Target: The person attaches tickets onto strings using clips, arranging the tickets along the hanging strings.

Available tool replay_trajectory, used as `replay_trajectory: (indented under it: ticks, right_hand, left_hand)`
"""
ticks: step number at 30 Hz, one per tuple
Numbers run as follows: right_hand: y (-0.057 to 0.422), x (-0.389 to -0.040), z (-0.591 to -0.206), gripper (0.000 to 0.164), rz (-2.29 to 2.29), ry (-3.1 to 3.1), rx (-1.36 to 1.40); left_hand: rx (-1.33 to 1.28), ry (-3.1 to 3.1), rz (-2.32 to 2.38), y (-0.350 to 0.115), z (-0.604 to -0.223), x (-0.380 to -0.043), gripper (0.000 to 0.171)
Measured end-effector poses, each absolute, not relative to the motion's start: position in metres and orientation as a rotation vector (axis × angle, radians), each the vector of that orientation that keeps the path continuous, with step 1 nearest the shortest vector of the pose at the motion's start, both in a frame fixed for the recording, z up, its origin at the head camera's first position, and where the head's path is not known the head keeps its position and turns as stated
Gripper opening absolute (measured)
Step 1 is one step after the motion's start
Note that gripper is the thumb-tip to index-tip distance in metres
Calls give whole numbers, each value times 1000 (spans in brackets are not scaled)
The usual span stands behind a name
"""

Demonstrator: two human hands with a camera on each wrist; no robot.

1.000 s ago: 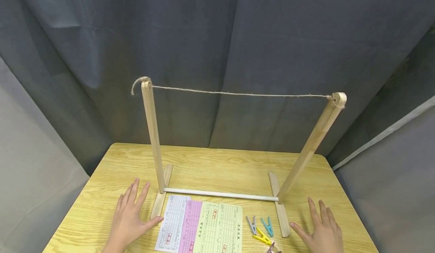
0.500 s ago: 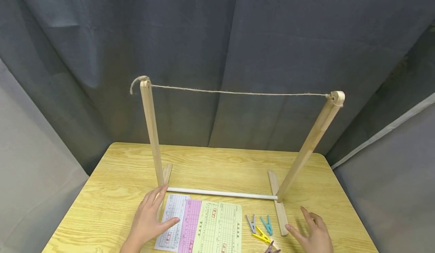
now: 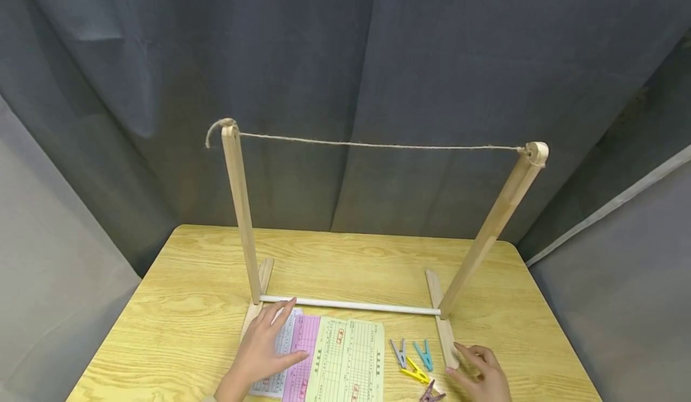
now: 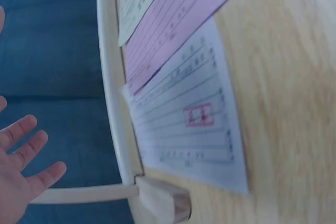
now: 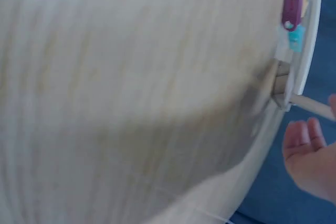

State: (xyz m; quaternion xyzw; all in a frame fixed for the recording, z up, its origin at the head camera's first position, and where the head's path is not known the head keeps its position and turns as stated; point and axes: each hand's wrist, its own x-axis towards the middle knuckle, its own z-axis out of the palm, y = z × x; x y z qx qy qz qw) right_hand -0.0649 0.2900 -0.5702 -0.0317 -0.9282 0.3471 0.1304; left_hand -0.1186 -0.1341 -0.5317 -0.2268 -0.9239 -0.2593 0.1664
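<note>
My left hand point(image 3: 264, 348) hovers over the white form point(image 4: 184, 114) and the pink form point(image 3: 300, 354), thumb and fingers spread and holding nothing. Pale green printed forms point(image 3: 348, 360) lie to its right, overlapping the pink one. Near the right foot of a wooden stand, my right hand point(image 3: 480, 375) has its fingers loosely bent, with nothing between them. Between that hand and the papers are clothespins: a grey one point(image 3: 398, 354), a teal one point(image 3: 424, 356), a yellow one point(image 3: 415, 371) and a purple one point(image 3: 432, 392), cut close to the lower edge.
A wooden stand with a left post point(image 3: 241, 216), a right post point(image 3: 491, 228) and a white crossbar point(image 3: 351, 306) stands on the wood-grain table point(image 3: 345, 258). Twine point(image 3: 372, 145) is strung between the post tops. Grey curtains point(image 3: 291, 48) hang behind and at both sides.
My left hand has moved right, from beside the stand's left foot to over the forms. My right hand has moved left toward the clothespins, its fingers bending more. The papers and clothespins stay put.
</note>
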Motion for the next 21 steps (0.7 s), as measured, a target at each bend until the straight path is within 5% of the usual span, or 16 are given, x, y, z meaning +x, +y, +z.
replay_trajectory:
  ticks: [21]
  right_hand:
    - [309,-67,-599,51,1467,-2676,584]
  left_hand:
    - [-841,-2947,-759,-102,-573,-147,90]
